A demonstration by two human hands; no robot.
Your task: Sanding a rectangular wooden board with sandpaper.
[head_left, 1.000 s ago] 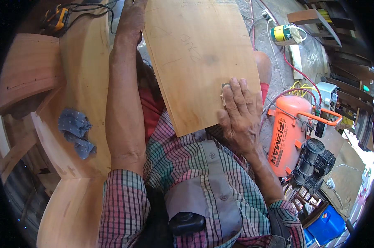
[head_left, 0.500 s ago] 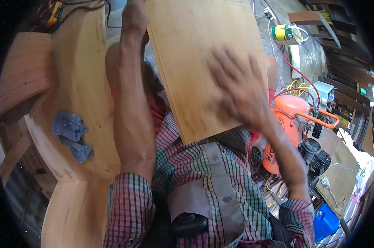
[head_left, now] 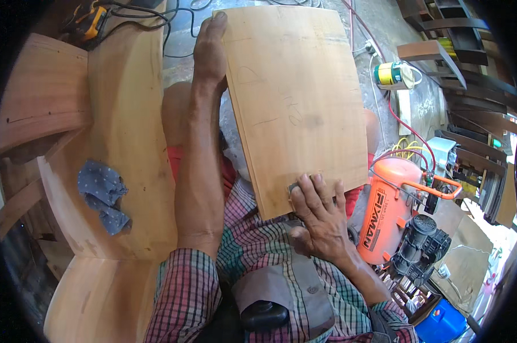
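A pale wooden board (head_left: 298, 103) with faint pencil marks and a dark smudge lies tilted across my lap. My left hand (head_left: 210, 54) grips its far left corner, thumb over the top edge and the other fingers hidden behind. At the near end, my right hand (head_left: 320, 214) lies with its fingers pressed together on the board's surface. A thin dark grey piece (head_left: 293, 187), perhaps sandpaper, peeks out from under the index finger; the rest of it is covered. The right thumb sits lower, off the board's near edge.
A large curved wooden piece (head_left: 127, 131) stands at my left with a dotted blue cloth (head_left: 103, 191) on it. Behind it lies a yellow-black power tool (head_left: 87, 23). To the right are an orange air compressor (head_left: 387, 206), a paint can (head_left: 393, 75), a red hose (head_left: 404, 120) and a blue container (head_left: 441, 323).
My right hand has swept from the board's middle right down to its near end. The board has shifted slightly nearer, and my left hand still holds it.
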